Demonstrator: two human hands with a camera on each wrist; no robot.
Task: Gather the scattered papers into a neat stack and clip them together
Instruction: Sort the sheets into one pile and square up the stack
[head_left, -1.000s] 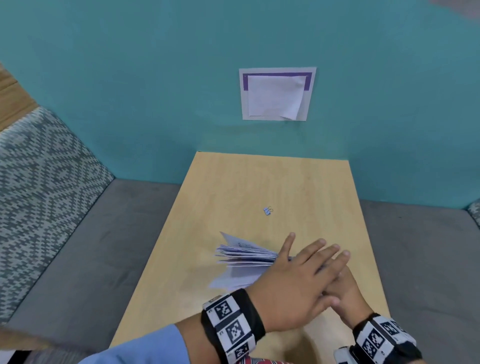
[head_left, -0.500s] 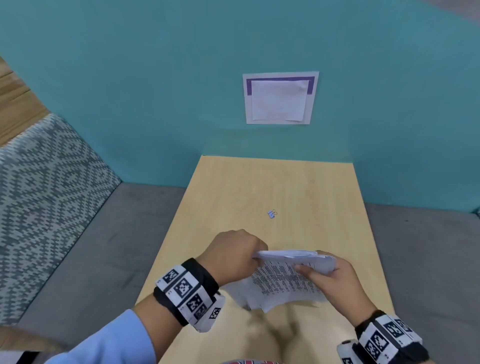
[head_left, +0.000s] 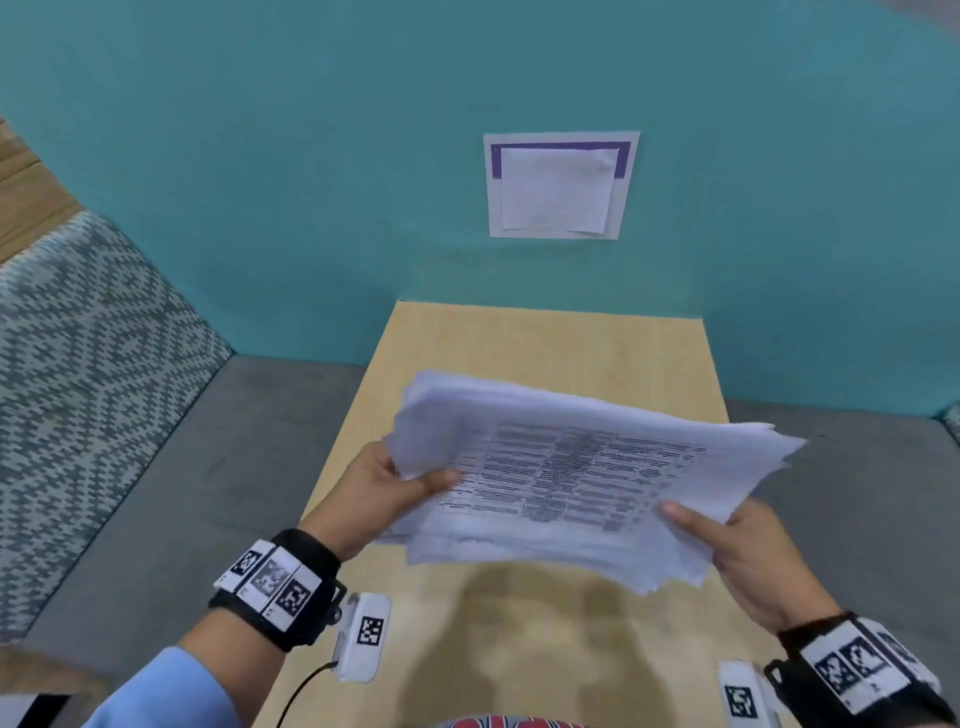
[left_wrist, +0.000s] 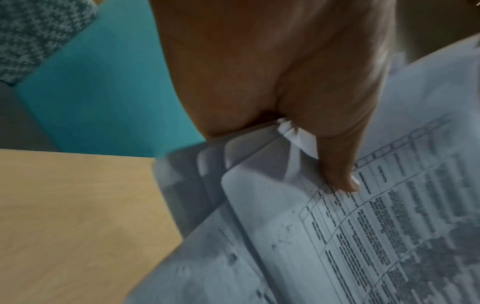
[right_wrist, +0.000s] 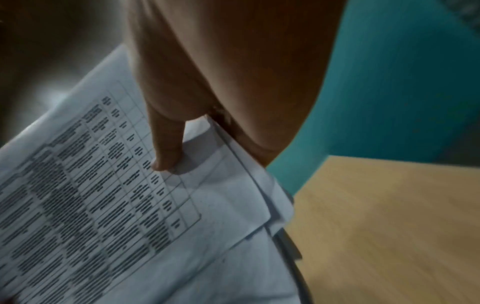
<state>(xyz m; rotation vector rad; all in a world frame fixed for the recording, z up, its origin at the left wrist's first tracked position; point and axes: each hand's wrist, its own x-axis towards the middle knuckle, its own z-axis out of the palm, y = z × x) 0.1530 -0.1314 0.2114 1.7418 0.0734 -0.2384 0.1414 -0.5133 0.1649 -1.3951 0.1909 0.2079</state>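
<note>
Two hands hold the papers (head_left: 571, 478) above the table (head_left: 545, 639), with the left hand (head_left: 379, 488) pinching the left edge, thumb on top, and the right hand (head_left: 748, 551) pinching the right edge the same way. The sheets are gathered but ragged — corners fan out on both sides, and the wrist views show layers stepped at each edge. Squaring them looks like the step in hand: a loose grip, the bundle stood on one edge and tapped on the wood, then turned for the other edge, should settle them; squeezing hard would likely lock the misalignment in. No clip is visible — the paper may hide it. Beyond, a notice (head_left: 561, 184) hangs on the teal wall (head_left: 260, 156).
</note>
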